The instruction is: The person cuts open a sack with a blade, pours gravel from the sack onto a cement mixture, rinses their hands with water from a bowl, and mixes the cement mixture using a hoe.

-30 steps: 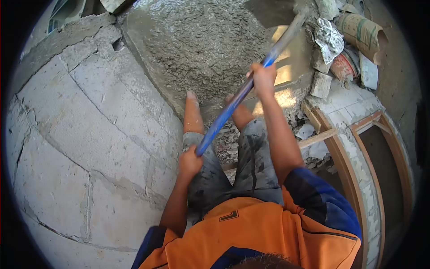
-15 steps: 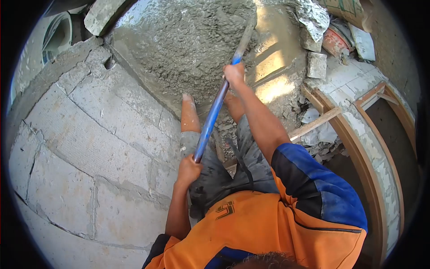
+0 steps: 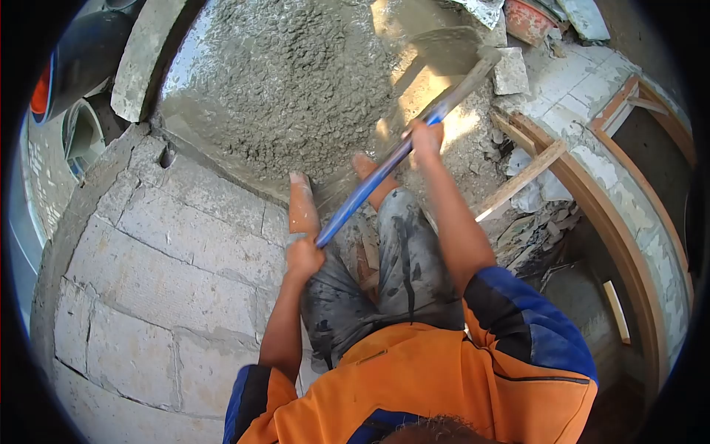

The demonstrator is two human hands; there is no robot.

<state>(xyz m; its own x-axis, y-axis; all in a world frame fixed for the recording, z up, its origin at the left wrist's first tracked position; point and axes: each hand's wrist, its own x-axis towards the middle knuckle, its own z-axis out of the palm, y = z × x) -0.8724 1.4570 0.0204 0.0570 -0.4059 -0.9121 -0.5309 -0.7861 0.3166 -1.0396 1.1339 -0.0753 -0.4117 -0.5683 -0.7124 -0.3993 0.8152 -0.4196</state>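
A long blue handle (image 3: 367, 186) runs diagonally across my body, its far part grey with cement. My left hand (image 3: 304, 257) is closed round its lower end, by my left thigh. Farther up, my right hand (image 3: 426, 142) grips the blue part near the grey section. The handle leads to a blurred, mud-coated blade (image 3: 446, 46) at the upper right of the mix. Wet grey concrete (image 3: 296, 89) lies in a heap beyond my feet.
A block wall (image 3: 185, 259) stands on the left, with a dark bucket (image 3: 92, 59) beyond. At right are a loose block (image 3: 510, 72), a red container (image 3: 529, 21), wooden framing (image 3: 606, 244) and a wooden strip (image 3: 521, 180) across rubble.
The handle's far end swung left off the right side, then back right, with both hands still gripping it. The view has shifted; more of the left side and its dark bucket now shows.
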